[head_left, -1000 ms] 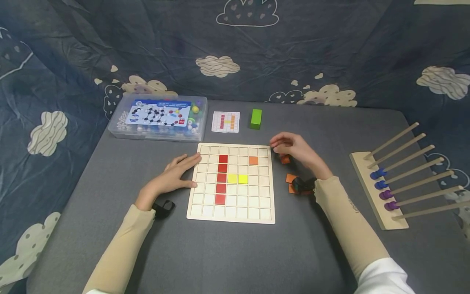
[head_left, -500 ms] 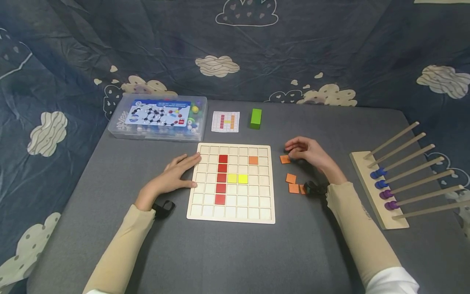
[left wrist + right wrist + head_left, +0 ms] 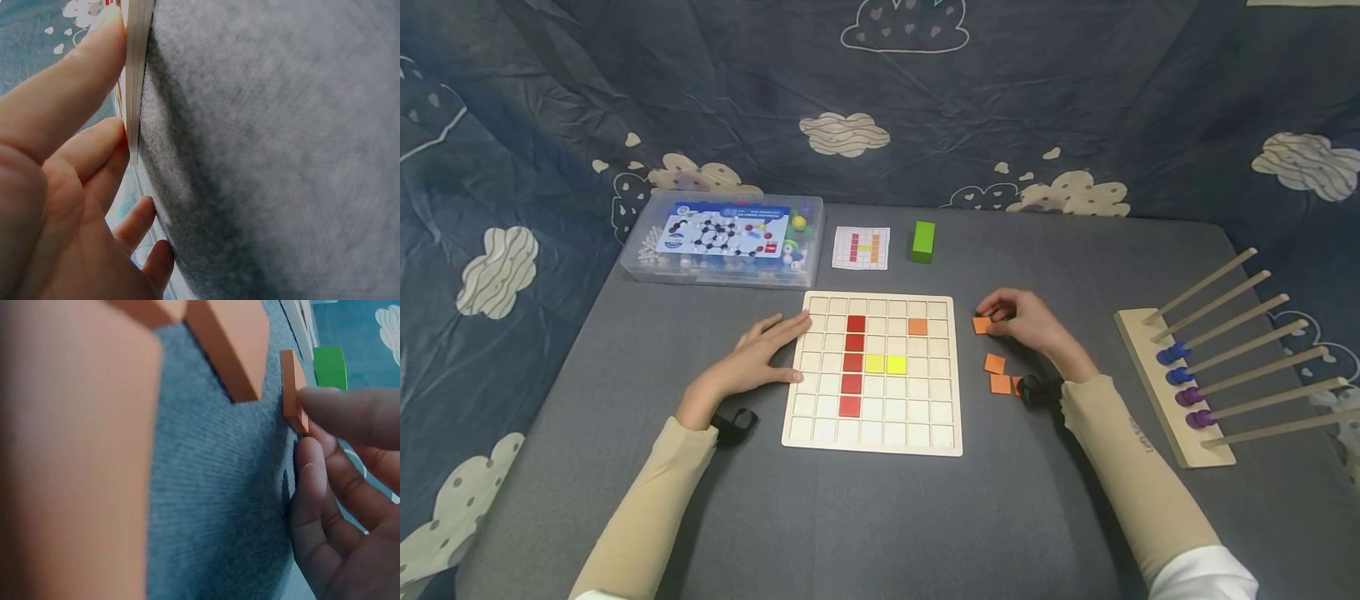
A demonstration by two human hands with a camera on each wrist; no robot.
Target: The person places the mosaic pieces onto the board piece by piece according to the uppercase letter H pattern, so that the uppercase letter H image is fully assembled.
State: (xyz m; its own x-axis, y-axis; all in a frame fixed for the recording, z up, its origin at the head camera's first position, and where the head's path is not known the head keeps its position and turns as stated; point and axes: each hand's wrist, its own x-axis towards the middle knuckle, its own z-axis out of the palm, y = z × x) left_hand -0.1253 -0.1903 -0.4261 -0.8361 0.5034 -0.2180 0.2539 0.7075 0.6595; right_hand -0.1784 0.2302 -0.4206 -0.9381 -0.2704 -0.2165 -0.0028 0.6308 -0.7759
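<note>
My right hand is at an orange square tile on the table, right of the wooden grid board. Thumb and fingers pinch that tile in the right wrist view. Loose orange tiles lie nearer me, one partly hidden by the wrist camera. On the board stand a column of red tiles, two yellow tiles and one orange tile. With fingers spread, my left hand rests against the board's left edge; its fingertips touch the board's side.
Behind the board lie a small pattern card and a green block. A clear plastic box of molecule model parts stands at the back left. At the right, a wooden peg stand carries blue and purple beads, its rods leaning outward.
My right hand has drawn back from the board's right edge to the orange tile, and its fingers have closed on it. The left hand and the board stay in place.
</note>
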